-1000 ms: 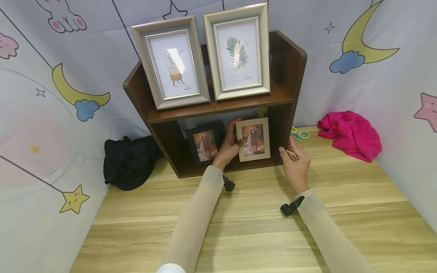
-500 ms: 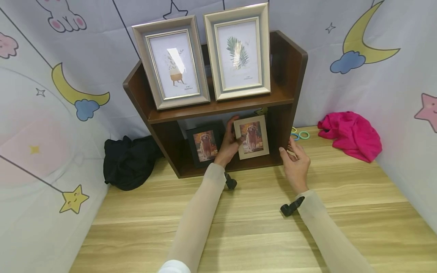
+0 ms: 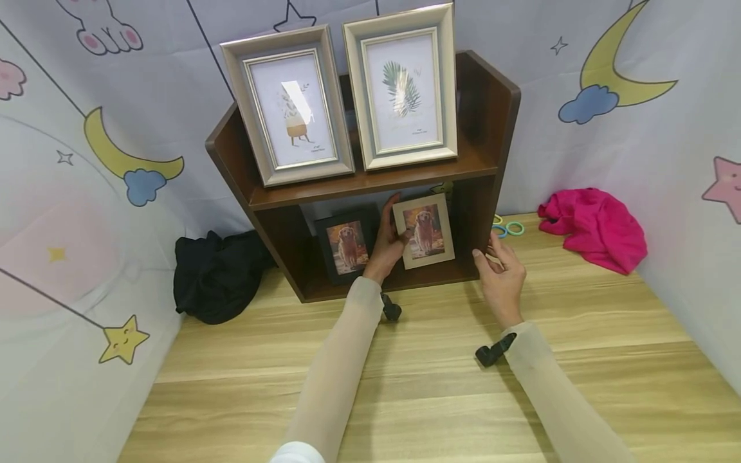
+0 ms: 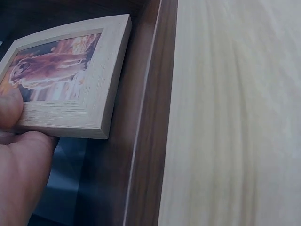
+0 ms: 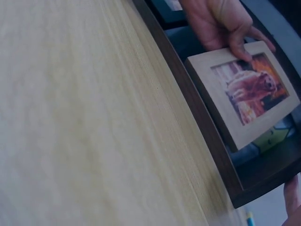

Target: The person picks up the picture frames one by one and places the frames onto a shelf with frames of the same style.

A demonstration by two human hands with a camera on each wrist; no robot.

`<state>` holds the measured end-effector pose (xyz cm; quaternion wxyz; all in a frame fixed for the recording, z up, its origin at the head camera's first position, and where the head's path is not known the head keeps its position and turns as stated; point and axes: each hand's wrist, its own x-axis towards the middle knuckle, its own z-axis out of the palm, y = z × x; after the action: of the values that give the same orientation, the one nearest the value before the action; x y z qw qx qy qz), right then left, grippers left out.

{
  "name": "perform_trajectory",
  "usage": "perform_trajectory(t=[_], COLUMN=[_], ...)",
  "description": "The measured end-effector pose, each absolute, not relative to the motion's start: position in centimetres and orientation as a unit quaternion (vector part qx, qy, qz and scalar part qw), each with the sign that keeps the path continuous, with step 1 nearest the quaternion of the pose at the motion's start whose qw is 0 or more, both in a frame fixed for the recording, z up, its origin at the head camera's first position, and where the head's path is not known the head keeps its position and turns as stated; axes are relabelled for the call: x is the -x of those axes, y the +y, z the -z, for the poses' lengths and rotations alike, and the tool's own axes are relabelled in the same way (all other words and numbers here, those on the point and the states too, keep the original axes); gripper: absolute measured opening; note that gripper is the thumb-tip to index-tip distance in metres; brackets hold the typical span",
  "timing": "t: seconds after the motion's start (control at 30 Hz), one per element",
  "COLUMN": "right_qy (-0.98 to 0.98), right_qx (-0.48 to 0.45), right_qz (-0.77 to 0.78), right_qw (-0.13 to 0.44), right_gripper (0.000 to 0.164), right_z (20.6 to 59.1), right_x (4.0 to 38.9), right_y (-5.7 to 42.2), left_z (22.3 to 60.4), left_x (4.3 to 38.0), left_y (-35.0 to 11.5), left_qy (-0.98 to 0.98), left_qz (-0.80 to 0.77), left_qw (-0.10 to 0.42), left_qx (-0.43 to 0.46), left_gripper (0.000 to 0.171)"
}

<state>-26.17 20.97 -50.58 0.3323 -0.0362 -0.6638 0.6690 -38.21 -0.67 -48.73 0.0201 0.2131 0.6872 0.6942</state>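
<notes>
My left hand holds a light wood photo frame by its left side, thumb on the front and fingers behind. A dog picture fills the frame, which leans slightly to the left in the lower compartment of a dark brown shelf. Whether its lower edge touches the board, I cannot tell. My right hand grips the lower front of the shelf's right side panel, with the thumb at the front edge and fingers outside. Left of my left hand stands a black photo frame with a similar dog picture.
Two larger frames, one with a potted plant and one with a leaf, stand on the upper level. Black cloth lies left of the shelf. Coloured rings and pink cloth lie right, on the wooden tabletop.
My left hand has shifted the light wood frame slightly left and up, and the frame now tilts a little. The right hand stays at the side panel.
</notes>
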Motion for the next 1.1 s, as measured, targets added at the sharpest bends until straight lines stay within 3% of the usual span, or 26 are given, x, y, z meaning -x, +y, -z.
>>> perform_trajectory(t=[0.77, 1.1], right_qy=[-0.679, -0.691], right_qx=[0.024, 0.018], right_qz=[-0.657, -0.648], right_qw=[0.329, 0.32], right_gripper=[0.05, 0.052], right_z=[51.4, 50.5], right_x=[27.1, 26.6], right_y=[21.6, 22.4], left_z=[47.7, 46.5], left_x=[37.2, 36.6], left_y=[-0.4, 0.1], left_qy=[0.766, 0.797], left_qz=[-0.62, -0.56], left_qw=[-0.022, -0.068], left_qx=[-0.17, -0.216], left_gripper=[0.1, 0.101])
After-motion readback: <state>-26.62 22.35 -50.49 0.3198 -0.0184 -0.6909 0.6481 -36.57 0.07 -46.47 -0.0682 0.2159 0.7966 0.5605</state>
